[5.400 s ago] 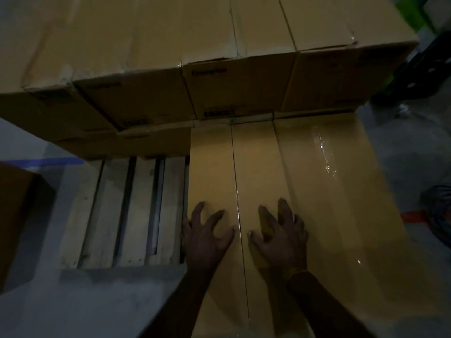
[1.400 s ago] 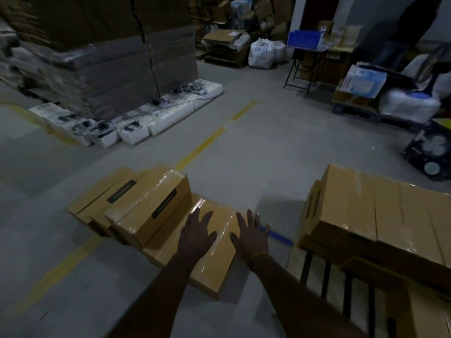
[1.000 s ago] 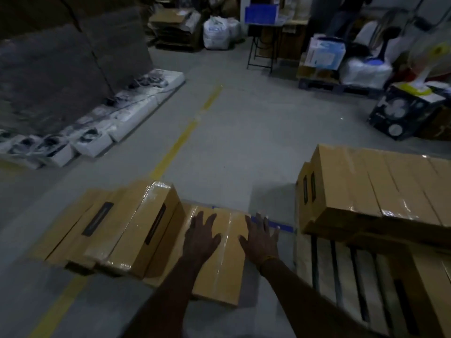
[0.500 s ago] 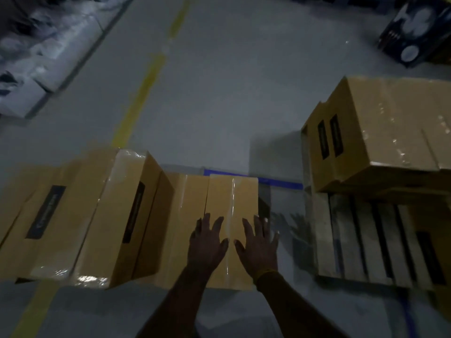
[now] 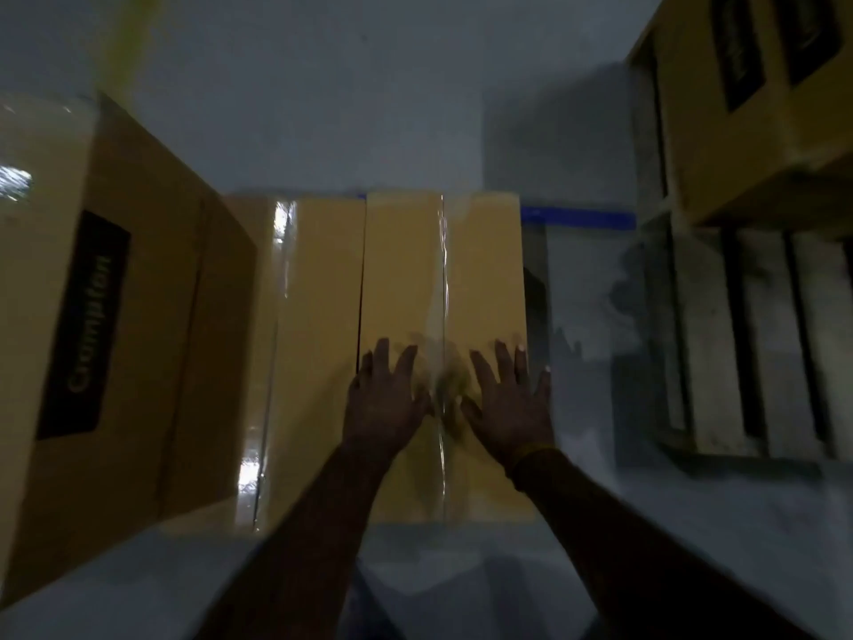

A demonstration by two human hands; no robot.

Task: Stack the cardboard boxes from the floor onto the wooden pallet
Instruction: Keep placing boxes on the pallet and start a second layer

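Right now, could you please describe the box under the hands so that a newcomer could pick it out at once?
Start at the wooden pallet on the right and cross the bare floor leftward. The first flat box is it, under the open left hand and right hand. Unlike the tilted labelled box further left, it lies flat.

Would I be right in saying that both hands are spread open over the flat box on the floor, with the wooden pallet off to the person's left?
Not quite: the head view shows the wooden pallet to the person's right, not the left. The rest holds: the left hand and right hand are spread open over the flat box on the floor.
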